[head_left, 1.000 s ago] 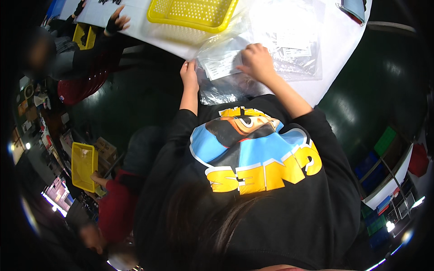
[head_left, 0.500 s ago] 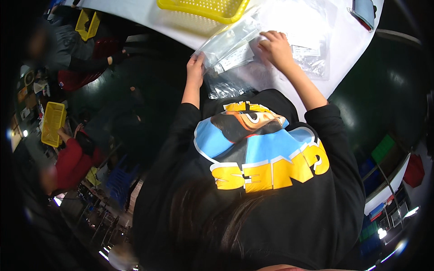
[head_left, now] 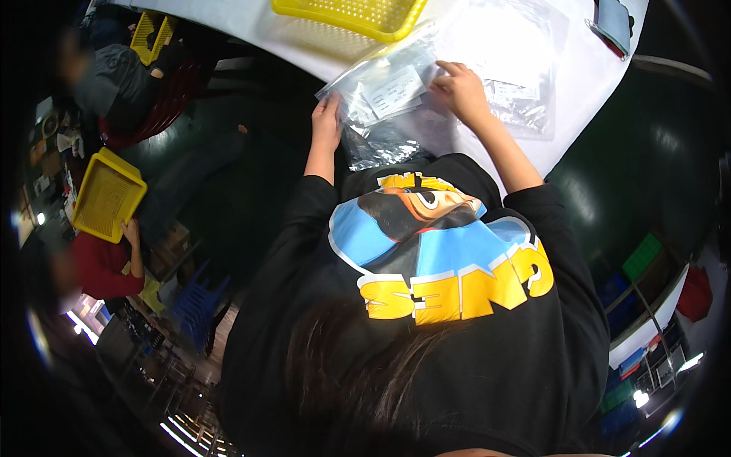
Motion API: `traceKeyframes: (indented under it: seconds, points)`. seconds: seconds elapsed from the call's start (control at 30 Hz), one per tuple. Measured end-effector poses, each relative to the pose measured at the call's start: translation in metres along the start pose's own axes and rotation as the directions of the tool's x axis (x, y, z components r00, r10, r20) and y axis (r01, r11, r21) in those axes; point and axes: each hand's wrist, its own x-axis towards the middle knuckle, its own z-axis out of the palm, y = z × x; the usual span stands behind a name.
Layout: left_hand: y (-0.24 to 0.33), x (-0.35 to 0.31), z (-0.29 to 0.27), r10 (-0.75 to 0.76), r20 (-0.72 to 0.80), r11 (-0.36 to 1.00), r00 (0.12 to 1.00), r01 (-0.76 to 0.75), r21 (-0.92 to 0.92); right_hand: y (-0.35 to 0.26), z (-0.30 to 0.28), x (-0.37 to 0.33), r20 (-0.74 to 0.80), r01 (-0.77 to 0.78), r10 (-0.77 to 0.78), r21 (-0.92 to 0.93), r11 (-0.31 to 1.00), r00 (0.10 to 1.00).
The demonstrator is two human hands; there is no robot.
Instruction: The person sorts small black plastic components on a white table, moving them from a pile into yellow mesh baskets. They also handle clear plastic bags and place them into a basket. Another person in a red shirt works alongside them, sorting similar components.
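A clear plastic bag [head_left: 365, 80] with white printed labels [head_left: 394, 91] under or inside its film lies across the near edge of the table. My left hand [head_left: 327, 120] grips the bag's left edge between thumb and fingers. Beside the bag's right side is my right hand [head_left: 462, 95], its index finger reaching forward and apart from the other, bent fingers; nothing shows in it. Beneath the clear bag, a dark, shiny plastic package [head_left: 381, 148] sits close to my lap. More clear bags with white slips [head_left: 518, 91] spread to the right, partly washed out by glare.
A yellow perforated basket [head_left: 346, 23] stands on the white table [head_left: 601, 84] beyond the bag. A blue-grey case-like object [head_left: 611, 27] is at the far right edge. On the left, a person in red holds a yellow basket [head_left: 110, 196]; another person sits on a red chair [head_left: 167, 107].
The clear bag's labels have turned to show more fully. My right hand has drawn slightly nearer. At left, the co-worker's yellow basket has been tilted and shifted right.
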Motion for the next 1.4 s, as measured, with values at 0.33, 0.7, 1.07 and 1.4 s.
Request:
traceKeyframes:
  seconds: [0.33,0.7,1.07,1.4]
  points:
    - [-0.01,0.001,-0.001,-0.083,-0.131,0.996,0.988,0.077,-0.052,-0.003,0.01,-0.006,-0.125,-0.342,0.32,-0.234,0.91,0.939]
    - [-0.007,0.013,0.01,-0.051,-0.133,0.998,0.99,0.055,0.027,0.045,-0.037,0.003,-0.12,-0.365,0.449,0.421,0.831,0.885]
    - [-0.006,0.014,0.022,0.162,-0.057,0.833,0.985,-0.106,0.543,0.116,-0.102,-0.023,0.208,-0.459,0.588,0.83,0.317,0.782]
    - [-0.007,0.009,0.032,0.434,-0.079,0.566,0.898,-0.203,0.799,0.106,-0.061,-0.022,0.026,-0.515,0.564,0.443,0.734,0.825]
